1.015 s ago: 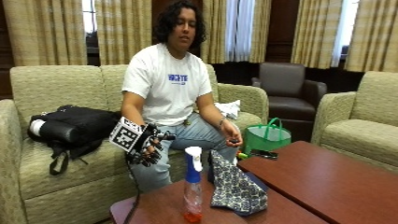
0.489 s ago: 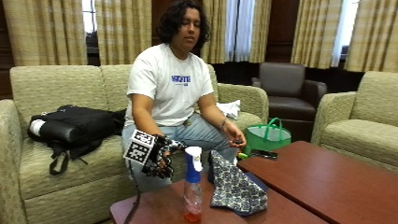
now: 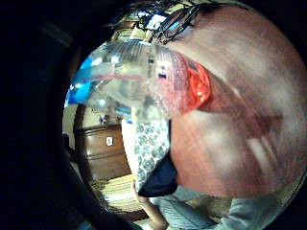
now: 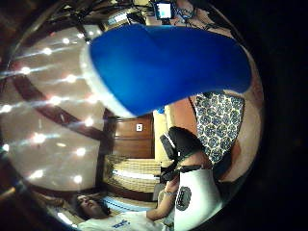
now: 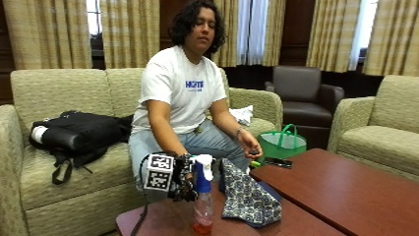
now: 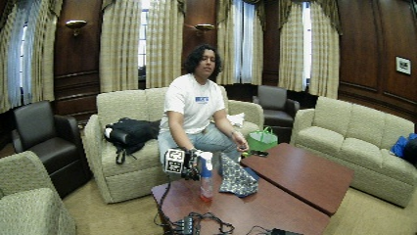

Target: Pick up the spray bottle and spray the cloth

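Right hand (image 5: 182, 178) is at the spray bottle (image 5: 202, 196) neck; can't tell if the fingers have closed on it. Bottle stands upright on the desk (image 5: 340, 187), cloth (image 5: 247, 199) just beside: a bump could tip it, or a partial hold let it slip.

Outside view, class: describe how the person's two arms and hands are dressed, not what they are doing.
The right hand wears a black glove. The other hand is bare, with a thin band at its wrist. Both arms are bare below the short sleeves of a white T-shirt with a small blue chest print.
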The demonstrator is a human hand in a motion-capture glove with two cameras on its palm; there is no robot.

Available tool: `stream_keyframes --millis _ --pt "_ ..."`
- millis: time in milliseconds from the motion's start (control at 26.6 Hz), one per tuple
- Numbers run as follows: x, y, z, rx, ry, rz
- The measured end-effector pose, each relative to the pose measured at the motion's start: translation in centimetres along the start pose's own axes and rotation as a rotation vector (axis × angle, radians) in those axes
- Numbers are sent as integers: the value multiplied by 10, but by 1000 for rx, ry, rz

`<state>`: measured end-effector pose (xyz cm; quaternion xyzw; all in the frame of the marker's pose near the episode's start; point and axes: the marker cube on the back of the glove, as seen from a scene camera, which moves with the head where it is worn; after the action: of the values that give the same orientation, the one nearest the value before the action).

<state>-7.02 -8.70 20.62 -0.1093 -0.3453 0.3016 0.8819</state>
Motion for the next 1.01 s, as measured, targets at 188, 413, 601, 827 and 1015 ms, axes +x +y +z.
stream_keyframes --millis 188,413,601,827,1015 --pt "-5 -19 3 22 5 -55" --pt "-14 -39 7 68 -18 -150" --pt "-18 -50 8 115 6 -234" --pt "-13 -70 11 108 20 -258" --pt "-13 -86 18 100 22 -281"
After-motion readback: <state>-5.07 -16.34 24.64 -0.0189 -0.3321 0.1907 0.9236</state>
